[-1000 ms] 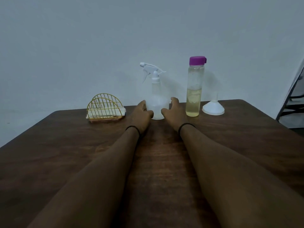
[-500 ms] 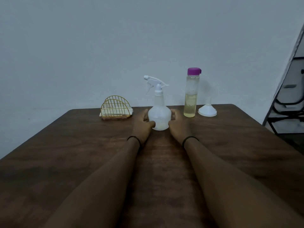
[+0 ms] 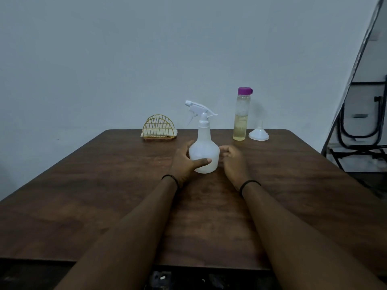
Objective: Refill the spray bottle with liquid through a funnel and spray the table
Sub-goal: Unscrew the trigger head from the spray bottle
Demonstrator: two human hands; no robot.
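Left grip (image 3: 184, 162) wraps the wide belly of the spray bottle (image 3: 204, 151), thumb laid across the near face and fingers curled round the far left side. Right grip (image 3: 232, 161) sits just beside the bottle's right flank with fingers loosely curled and nothing in them; whether a fingertip grazes the plastic I cannot tell.

That bottle stands on the table (image 3: 293, 185), between the two grips and directly ahead of the person. Its long axis runs straight up, base flat, neck rising above the left thumb. At the top, the white trigger head (image 3: 199, 110) has its nozzle pointing off to the left-grip side and its lever hanging below.

Judging by the head still screwed on, the step in hand is opening the bottle. Doing it well likely means the left grip pinning the belly firmly to the table while the right grip rises to the collar and twists, lifting the dip tube out straight.

Beyond the right grip stand the purple-capped bottle (image 3: 240, 120) of yellowish liquid and, further right, the funnel (image 3: 258, 135), mouth down. Beyond the left grip sits a wire holder (image 3: 159, 130).
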